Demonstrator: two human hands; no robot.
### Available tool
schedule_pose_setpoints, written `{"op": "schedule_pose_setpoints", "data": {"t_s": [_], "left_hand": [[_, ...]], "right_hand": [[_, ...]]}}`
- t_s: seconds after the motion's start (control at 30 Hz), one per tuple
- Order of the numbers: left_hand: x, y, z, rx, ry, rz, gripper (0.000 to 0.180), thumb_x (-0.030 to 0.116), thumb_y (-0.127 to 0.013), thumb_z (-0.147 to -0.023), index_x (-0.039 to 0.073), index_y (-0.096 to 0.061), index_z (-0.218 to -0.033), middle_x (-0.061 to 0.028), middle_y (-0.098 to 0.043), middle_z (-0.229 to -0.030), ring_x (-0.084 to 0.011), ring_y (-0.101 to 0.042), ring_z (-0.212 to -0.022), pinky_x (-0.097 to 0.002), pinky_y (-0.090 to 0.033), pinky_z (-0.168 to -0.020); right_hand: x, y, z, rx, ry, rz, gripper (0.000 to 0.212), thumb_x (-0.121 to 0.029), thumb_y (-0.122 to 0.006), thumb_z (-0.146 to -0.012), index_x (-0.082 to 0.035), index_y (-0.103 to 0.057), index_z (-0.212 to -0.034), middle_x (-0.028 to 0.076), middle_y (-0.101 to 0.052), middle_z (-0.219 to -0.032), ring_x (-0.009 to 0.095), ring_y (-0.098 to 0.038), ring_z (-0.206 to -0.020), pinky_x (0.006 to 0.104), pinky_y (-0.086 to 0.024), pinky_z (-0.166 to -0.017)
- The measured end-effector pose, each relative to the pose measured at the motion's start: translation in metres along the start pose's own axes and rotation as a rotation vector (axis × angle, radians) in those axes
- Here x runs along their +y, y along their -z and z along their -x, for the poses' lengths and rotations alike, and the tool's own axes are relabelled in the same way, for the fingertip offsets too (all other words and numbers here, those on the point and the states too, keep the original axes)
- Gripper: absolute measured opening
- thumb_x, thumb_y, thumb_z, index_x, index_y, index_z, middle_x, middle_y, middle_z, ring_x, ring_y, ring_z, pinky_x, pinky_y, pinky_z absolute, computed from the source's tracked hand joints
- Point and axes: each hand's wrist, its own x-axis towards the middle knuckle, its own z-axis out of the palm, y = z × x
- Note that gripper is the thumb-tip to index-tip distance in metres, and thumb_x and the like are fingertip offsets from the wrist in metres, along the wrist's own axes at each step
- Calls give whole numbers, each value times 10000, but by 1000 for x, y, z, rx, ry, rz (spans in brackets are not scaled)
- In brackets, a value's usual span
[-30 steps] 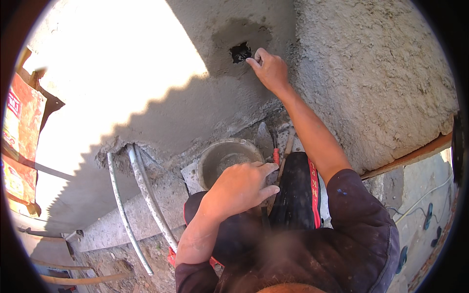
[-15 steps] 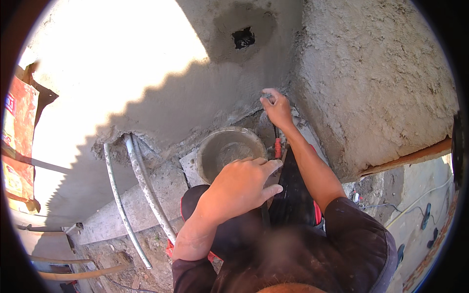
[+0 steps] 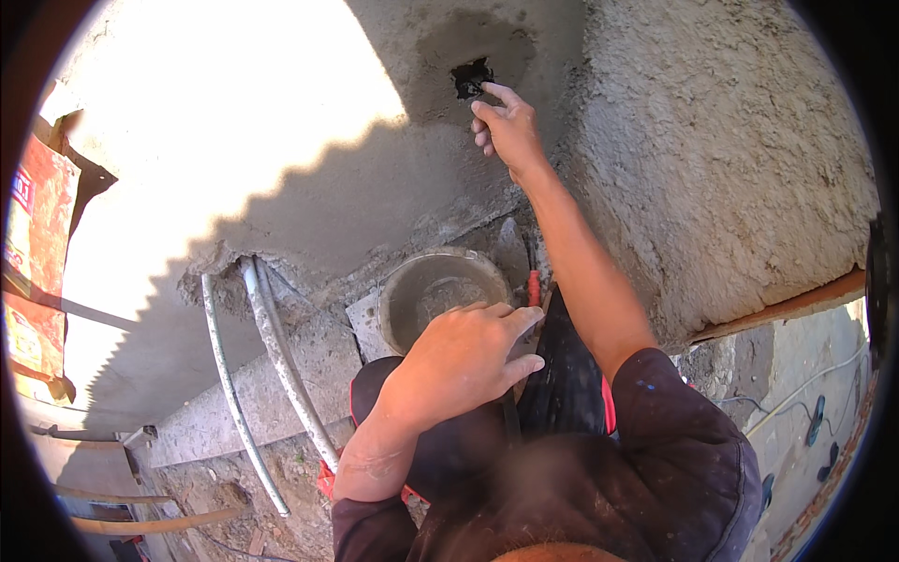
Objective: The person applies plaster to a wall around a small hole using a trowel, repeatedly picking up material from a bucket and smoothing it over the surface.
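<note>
My right hand [image 3: 507, 128] is up at the wall, its index finger stretched to the lower right edge of a dark square hole [image 3: 471, 78] in the grey plaster. Its thumb and other fingers are loosely bent, and nothing shows in them. Over my knee hangs my left hand [image 3: 465, 358], empty, fingers stretched and thumb apart. It hides part of the near rim of a round mortar bucket [image 3: 386, 304], which has wet grey residue inside. A tool with a red handle [image 3: 534, 288], apparently a trowel, stands right of the bucket.
Two pale conduits [image 3: 278, 351] come out of a broken hole low in the wall on the left. A rough plastered wall [image 3: 730, 159] meets the smooth one at the right corner. An orange-red sack [image 3: 36, 262] is at far left, and cables [image 3: 805, 379] run at right.
My right hand has moved up from the wall's foot, beside the bucket, to the square hole, and its index finger has straightened. My left hand has stayed in place.
</note>
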Motion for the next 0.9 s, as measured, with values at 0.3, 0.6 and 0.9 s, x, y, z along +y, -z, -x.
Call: {"op": "schedule_pose_setpoints", "data": {"t_s": [0.3, 0.6, 0.9], "left_hand": [[0, 1, 1, -17, 3, -24, 496, 341, -715, -895, 45, -638, -1286, -218, -703, -1034, -411, -671, -981, -479, -536, -866], [-1, -1, -1, -5, -8, -26, 503, 346, -712, -899, 48, -633, -1296, -218, -702, -1042, -408, -670, -985, -480, -535, -867], [0, 0, -3, -39, 24, -40, 499, 338, -715, -899, 50, -634, -1299, -220, -701, -1059, -413, -668, -990, -480, -534, -865]], "right_hand": [[-15, 16, -49, -138, 273, 1248, 461, -170, -613, -902, -21, -526, -1329, 235, -718, -1019, 442, -685, -1037, 531, -547, -883], [-15, 12, -20, -92, 138, 516, 583, -219, -679, -876, -13, -500, -1390, 185, -715, -940, 341, -706, -854, 499, -550, -807], [-6, -17, -11, -67, 152, 670, 740, -319, -680, -891, -50, -415, -1528, 181, -721, -1095, 363, -684, -1006, 485, -538, -892]]}}
